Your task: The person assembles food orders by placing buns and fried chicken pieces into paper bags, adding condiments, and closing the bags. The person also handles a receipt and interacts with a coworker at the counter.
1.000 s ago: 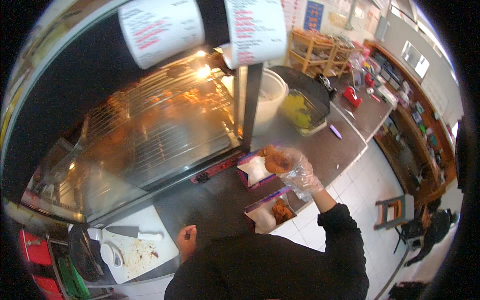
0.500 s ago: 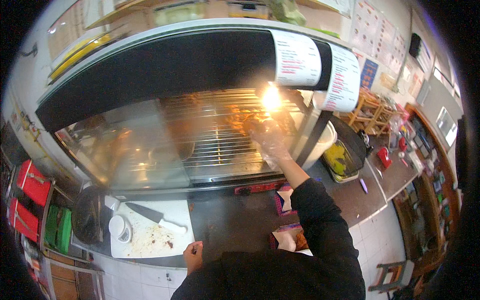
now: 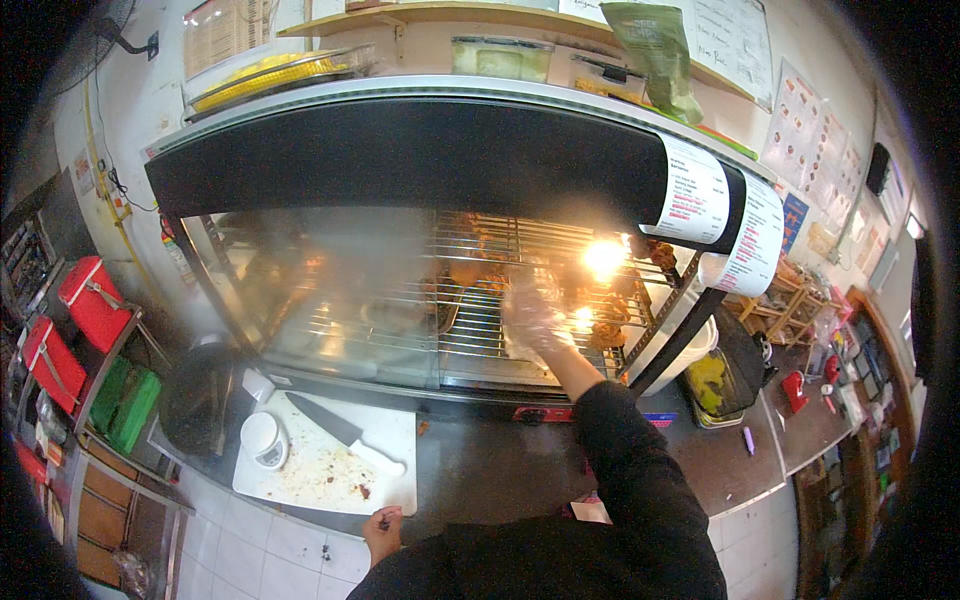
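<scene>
1. A glass-fronted warming cabinet [image 3: 400, 290] is seen from above, standing on a dark counter [image 3: 480, 470]. A wire rack [image 3: 480, 300] runs across its inside, and a bright heat lamp [image 3: 605, 257] glows at the right.

2. The right hand [image 3: 535, 312] is covered by a clear plastic glove and is reached deep into the cabinet, over the rack. The fingers are seen loosely spread and curled downward; whether anything is gripped cannot be told through the glove and the glare.

3. Pieces of browned fried food [image 3: 470, 270] are laid on the rack just beyond the gloved hand, with more pieces [image 3: 610, 325] at its right, near the lamp.

4. The left hand [image 3: 384, 528] is rested on the near edge of the counter, fingers loosely folded, with nothing seen in it.

5. Just beyond the left hand, a white cutting board [image 3: 310, 480] scattered with crumbs is laid on the counter. A knife with a white handle [image 3: 345, 435] lies on it, and a small white tub [image 3: 264, 440] stands at its left corner.

6. The step in hand is judged to be a reach for a piece of food on the rack. A firm close of the gloved fingers around one piece is called for next, followed by a careful withdrawal clear of the hot lamp.
</scene>
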Available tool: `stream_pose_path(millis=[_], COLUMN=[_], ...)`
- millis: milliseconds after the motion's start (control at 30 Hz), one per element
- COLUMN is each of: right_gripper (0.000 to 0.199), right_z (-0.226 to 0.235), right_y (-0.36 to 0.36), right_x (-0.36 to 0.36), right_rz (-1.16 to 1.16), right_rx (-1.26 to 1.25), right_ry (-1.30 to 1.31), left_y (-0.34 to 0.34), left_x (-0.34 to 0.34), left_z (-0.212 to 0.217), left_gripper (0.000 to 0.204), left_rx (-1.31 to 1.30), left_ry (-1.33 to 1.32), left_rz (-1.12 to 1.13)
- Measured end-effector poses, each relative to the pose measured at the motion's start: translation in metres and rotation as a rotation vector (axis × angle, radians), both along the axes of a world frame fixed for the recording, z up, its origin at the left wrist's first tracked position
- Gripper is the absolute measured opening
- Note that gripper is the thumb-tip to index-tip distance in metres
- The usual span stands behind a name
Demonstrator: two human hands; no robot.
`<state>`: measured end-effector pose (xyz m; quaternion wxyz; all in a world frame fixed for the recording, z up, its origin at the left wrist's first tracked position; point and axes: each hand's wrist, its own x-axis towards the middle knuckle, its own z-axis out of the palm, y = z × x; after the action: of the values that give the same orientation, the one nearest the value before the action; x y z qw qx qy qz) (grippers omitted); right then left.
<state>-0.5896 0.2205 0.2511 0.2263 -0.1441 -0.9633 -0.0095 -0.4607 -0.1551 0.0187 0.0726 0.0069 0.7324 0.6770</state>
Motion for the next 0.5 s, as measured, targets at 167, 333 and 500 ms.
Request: stream_pose_path(millis=[167,333,500], right_gripper=[0.066,0.051,0.043], right_z=[0.033,0.019,0.000], right_y=[-0.004,0.002,0.005], right_x=[-0.035,-0.040,0.001], right_rz=[0.102,0.209,0.330], right_rx=[-0.086,-0.029,-0.281], right_ry=[-0.407,-0.120,0.320], left_y=[-0.002,-0.015,-0.016], left_x=[-0.010,-0.006,0.004], left_z=[0.003,0.007,-0.003], left_gripper=[0.011,0.009,0.008], left_rx=[0.011,-0.022,0.043], left_ry=[0.028,0.102,0.037], left_rz=[0.001,0.092,0.102])
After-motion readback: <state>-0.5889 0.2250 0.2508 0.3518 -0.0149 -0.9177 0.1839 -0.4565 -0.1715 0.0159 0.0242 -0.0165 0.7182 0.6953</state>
